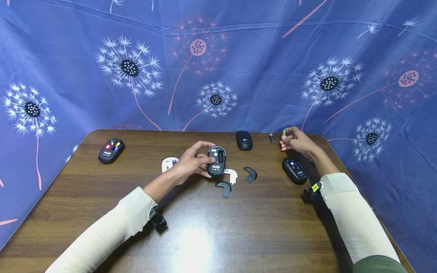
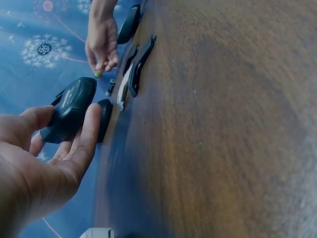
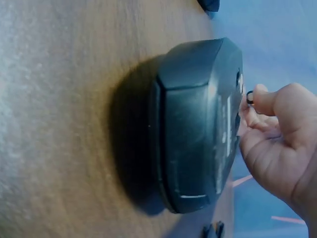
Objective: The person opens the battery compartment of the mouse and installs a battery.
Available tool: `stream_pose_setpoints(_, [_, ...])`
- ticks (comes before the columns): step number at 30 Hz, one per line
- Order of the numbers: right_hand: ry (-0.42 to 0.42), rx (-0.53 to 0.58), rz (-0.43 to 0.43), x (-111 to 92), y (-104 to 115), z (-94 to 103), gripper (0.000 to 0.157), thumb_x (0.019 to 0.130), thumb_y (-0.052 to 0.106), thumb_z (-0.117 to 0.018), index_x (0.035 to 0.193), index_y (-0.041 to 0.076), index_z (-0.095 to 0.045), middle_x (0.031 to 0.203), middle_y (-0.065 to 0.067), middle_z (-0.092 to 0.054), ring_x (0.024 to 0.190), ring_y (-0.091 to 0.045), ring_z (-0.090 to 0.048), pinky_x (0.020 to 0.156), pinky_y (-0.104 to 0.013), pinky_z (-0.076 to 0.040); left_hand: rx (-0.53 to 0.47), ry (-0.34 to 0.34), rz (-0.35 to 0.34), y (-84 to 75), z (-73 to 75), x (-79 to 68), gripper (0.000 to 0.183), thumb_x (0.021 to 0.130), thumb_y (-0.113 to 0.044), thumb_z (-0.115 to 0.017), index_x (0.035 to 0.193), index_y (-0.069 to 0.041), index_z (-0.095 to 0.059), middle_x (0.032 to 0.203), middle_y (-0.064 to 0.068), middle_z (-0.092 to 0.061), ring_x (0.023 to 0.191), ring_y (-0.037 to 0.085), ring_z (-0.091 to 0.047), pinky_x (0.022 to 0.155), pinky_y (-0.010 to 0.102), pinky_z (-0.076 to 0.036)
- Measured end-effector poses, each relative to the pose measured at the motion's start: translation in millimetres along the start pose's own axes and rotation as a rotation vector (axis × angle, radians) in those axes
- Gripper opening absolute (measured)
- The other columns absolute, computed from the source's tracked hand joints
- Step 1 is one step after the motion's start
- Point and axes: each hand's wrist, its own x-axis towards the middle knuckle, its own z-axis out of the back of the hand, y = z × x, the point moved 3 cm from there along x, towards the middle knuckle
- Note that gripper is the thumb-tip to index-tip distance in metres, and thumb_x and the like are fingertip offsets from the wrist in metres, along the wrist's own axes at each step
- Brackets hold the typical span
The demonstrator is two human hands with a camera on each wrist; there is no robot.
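My left hand (image 1: 191, 161) grips a black computer mouse (image 1: 216, 167) above the table, its underside turned up toward me and its battery slot uncovered. In the left wrist view the thumb and fingers hold this mouse (image 2: 74, 106) by its sides. Near the table's back right edge, my right hand (image 1: 299, 143) pinches a small gold battery with a green end (image 1: 284, 132) between thumb and fingertips. Just left of those fingertips lies a dark battery (image 1: 271, 138). An overturned black mouse (image 1: 294, 170) rests below the right hand, with a blue battery showing in its slot.
A white mouse (image 1: 166, 164) lies partly behind the left hand. Three loose battery covers, one white (image 1: 233, 175) and two black (image 1: 251, 174), lie mid-table. A black mouse (image 1: 244, 140) sits upright at the back; another (image 1: 111, 151) lies overturned at far left. Patterned blue cloth (image 1: 239, 57) hangs behind.
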Motion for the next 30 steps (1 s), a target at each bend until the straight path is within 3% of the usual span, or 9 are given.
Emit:
stream_pose_setpoints(4, [0.000, 0.189, -0.002, -2, -4, 0.4, 0.058, 0.120, 0.002, -0.044, 0.163, -0.010, -0.008, 0.098, 0.001, -0.080, 0.089, -0.006, -0.079, 0.089, -0.024, -0.071, 0.002, -0.003, 0.004, -0.2, -0.2, -0.2, 0.061, 0.107, 0.002, -0.070, 0.163, -0.013, -0.050, 0.110, 0.019, -0.075, 0.078, 0.022, -0.080, 0.070, 0.040, -0.074])
stream_pose_setpoints(9, [0.002, 0.239, -0.026, -7, -4, 1.0, 0.072, 0.121, 0.010, -0.046, 0.177, -0.002, -0.002, 0.108, -0.001, -0.083, 0.097, -0.008, -0.083, 0.095, -0.027, -0.071, 0.006, -0.003, 0.006, -0.5, -0.6, -0.7, 0.062, 0.107, 0.001, -0.070, 0.164, -0.013, -0.050, 0.111, 0.020, -0.076, 0.078, 0.023, -0.080, 0.071, 0.041, -0.075])
stream_pose_setpoints(18, [0.066, 0.362, 0.013, -23, 3, -3.2, 0.076, 0.120, 0.008, -0.049, 0.183, 0.014, -0.007, 0.118, -0.004, -0.083, 0.109, -0.014, -0.084, 0.101, -0.028, -0.069, 0.011, -0.010, 0.003, -2.3, 1.4, -0.4, 0.059, 0.107, 0.000, -0.070, 0.162, -0.014, -0.051, 0.111, 0.022, -0.077, 0.078, 0.023, -0.080, 0.070, 0.041, -0.075])
stream_pose_setpoints(25, [0.072, 0.479, 0.063, -33, 11, -11.4, 0.075, 0.119, 0.005, -0.049, 0.182, 0.008, -0.007, 0.118, -0.008, -0.084, 0.109, -0.018, -0.085, 0.103, -0.031, -0.069, 0.000, -0.003, 0.005, -2.7, 1.8, -1.0, 0.060, 0.107, 0.000, -0.070, 0.162, -0.015, -0.051, 0.121, 0.029, -0.076, 0.079, 0.024, -0.081, 0.071, 0.040, -0.075])
stream_pose_setpoints(30, [0.018, 0.479, 0.103, -39, 19, -23.0, 0.072, 0.119, 0.005, -0.048, 0.180, 0.003, -0.010, 0.114, -0.004, -0.086, 0.108, -0.017, -0.085, 0.100, -0.030, -0.069, -0.010, -0.002, 0.011, -1.8, 2.7, -1.1, 0.060, 0.107, 0.000, -0.070, 0.162, -0.015, -0.050, 0.122, 0.031, -0.076, 0.080, 0.025, -0.082, 0.072, 0.042, -0.075])
